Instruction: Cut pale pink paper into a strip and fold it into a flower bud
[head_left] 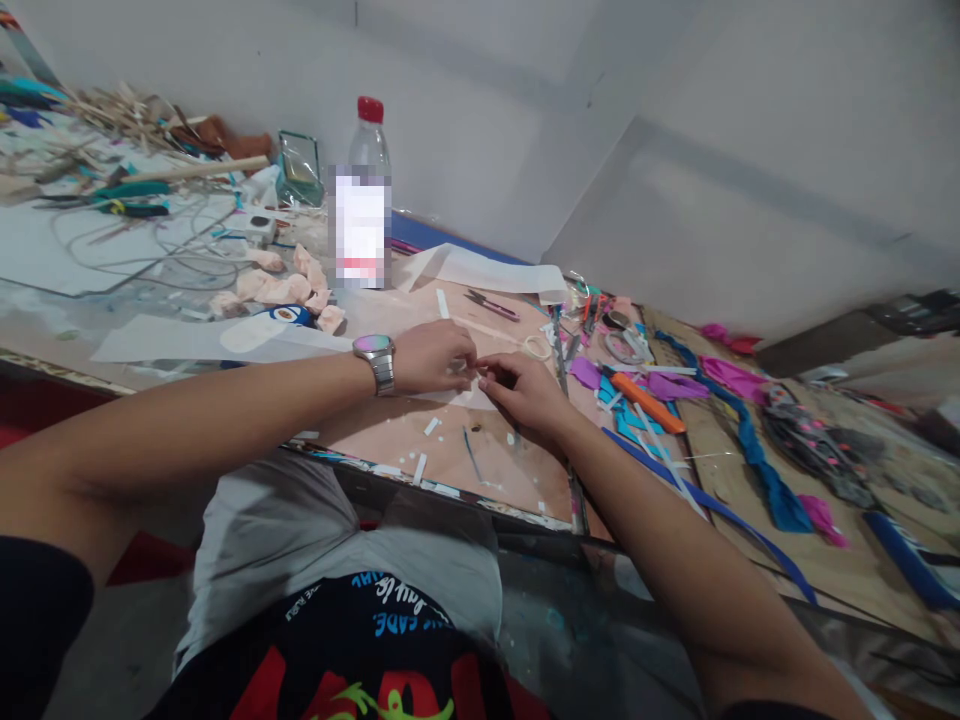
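Note:
My left hand [433, 356], with a metal watch [377, 360] on the wrist, is closed over the table, its fingertips curled together. My right hand [527, 388] meets it fingertip to fingertip, thumb and fingers pinched. Thin white paper [471, 399] shows beneath and between the fingers; the exact spot being pinched is small and partly hidden. Just beyond the hands lie small thread snips [491, 305] and a pale ring [537, 347], perhaps a roll of tape. Small white scraps [431, 426] are scattered on the near side.
A clear bottle with a red cap [370, 110] stands behind my left hand. White strips [495, 272] lie at the back. Peach-coloured lumps [279, 285] and green-handled pliers [131, 198] are leftward. An orange-handled cutter [646, 402] and blue ribbon [739, 415] clutter the right side.

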